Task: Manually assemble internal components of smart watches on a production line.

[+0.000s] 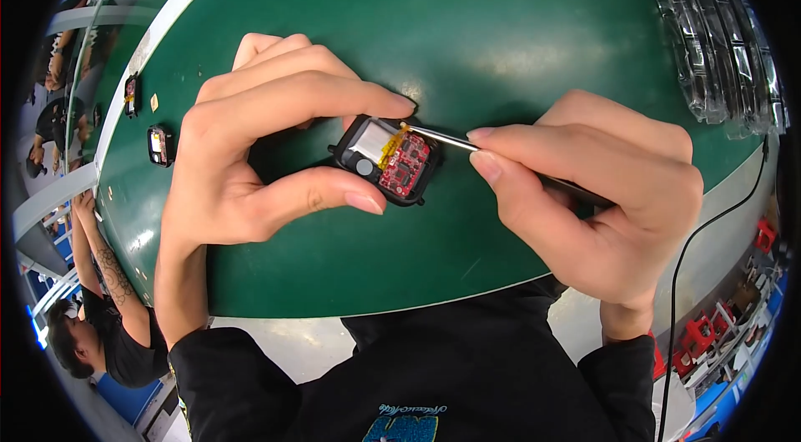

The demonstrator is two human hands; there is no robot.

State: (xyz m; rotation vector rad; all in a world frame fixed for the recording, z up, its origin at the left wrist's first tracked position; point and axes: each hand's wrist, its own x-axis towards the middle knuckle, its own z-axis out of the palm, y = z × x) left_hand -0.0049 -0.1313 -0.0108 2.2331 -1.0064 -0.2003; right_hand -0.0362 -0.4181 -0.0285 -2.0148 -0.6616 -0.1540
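Observation:
My left hand [267, 133] grips a small black device housing [410, 192] by its edges, thumb below and index finger above. Inside the housing lie a red circuit board [406, 165], a silvery battery cell [372, 142] with a grey round spot near it, and a strip of yellow tape [390, 150] between cell and board. My right hand [592, 183] pinches a thin metal tool [442, 138], whose kind I cannot make out, between thumb and index finger. Its tip touches or nearly touches the top end of the yellow tape, at the board's upper corner.
Two more small device housings, one [160, 146] and another [131, 97], lie at the left of the green table [467, 33]. Stacked clear plastic trays [717, 42] stand at the far right. A black cable [677, 275] hangs past the right edge. A person [108, 325] sits at the left.

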